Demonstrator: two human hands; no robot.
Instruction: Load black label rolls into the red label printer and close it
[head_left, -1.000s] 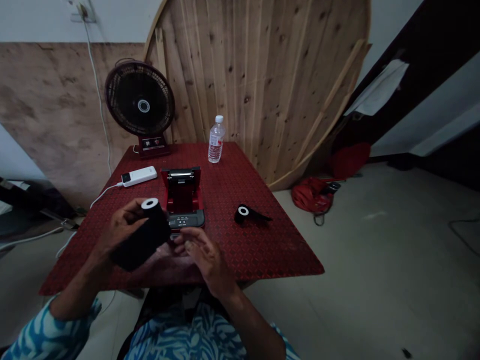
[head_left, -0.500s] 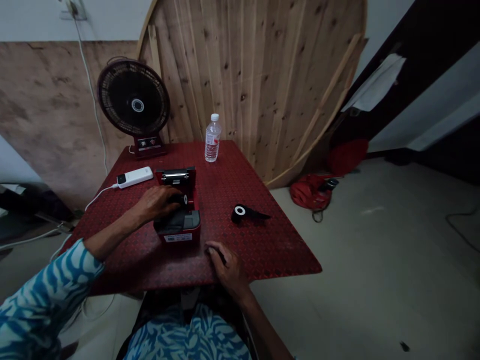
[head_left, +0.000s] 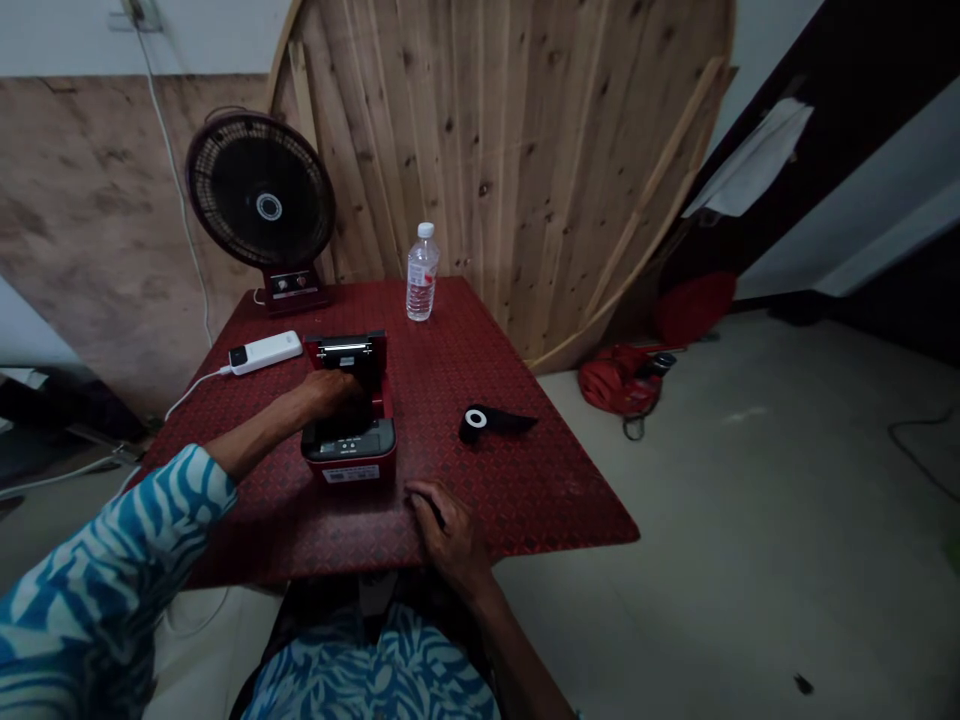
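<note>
Tbl (head_left: pixel 559 495) red-ptn'd | fan (head_left: pixel 262 195) rear | L hand (head_left: pixel 330 393) in printer (head_left: pixel 351 455) | R hand (head_left: pixel 451 535) half-curled | grips unclear

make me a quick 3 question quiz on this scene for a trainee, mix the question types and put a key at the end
1. Multiple choice: the left hand is inside which thing?
a) the fan
b) the red and black device
c) the red bag
2. True or false: the plastic bottle stands upright, capped.
3. Fill in the blank: as the camera sees it, the black roll lies on the table to the ____ of the device.

Key: 1 b; 2 true; 3 right
</note>
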